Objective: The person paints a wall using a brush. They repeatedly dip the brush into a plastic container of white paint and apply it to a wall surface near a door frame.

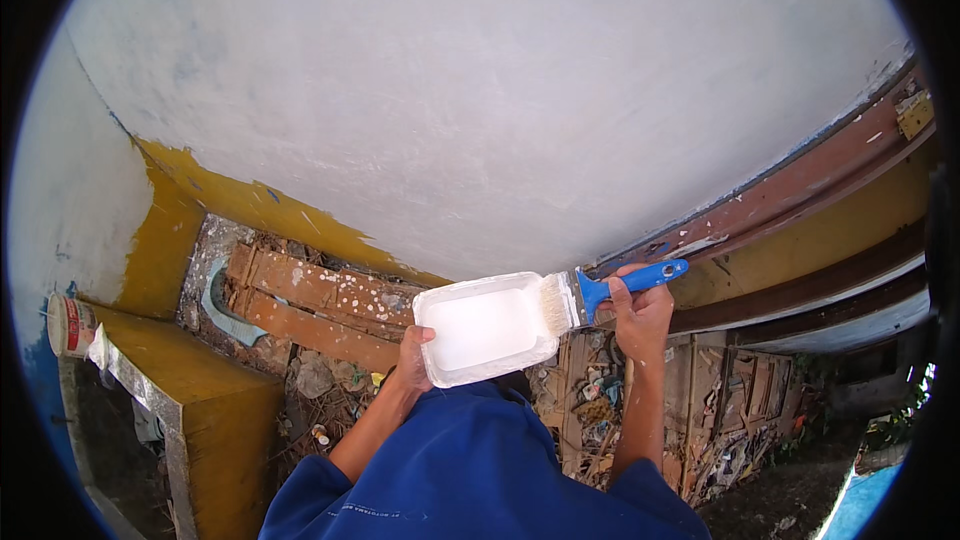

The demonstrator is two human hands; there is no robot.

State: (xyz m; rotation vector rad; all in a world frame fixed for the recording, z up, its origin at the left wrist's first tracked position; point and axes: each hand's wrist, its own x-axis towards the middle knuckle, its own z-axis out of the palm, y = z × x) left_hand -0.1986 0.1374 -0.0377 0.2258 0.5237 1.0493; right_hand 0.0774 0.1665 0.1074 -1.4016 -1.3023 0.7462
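Note:
A white plastic tub [487, 371] with white paint [480, 326] inside is held in front of my body. My left hand [414, 360] grips its left end, the thumb over the rim. In my right hand [641, 311] is a flat paintbrush [634, 280] with a blue handle. Its pale bristles rest at the tub's right end, against the rim and partly inside. White paint coats part of the metal ferrule. Ahead stands a wall [480, 105] covered in white, with a mustard-yellow band [277, 202] showing along its lower left.
Paint-spattered boards [322, 330] and debris [600, 390] cover the ground. At left, a low yellow wall [225, 450] carries a white bucket [71, 325]. A curved pale-blue piece [221, 307] lies near the corner. A brown wooden frame [795, 180] borders the wall at right.

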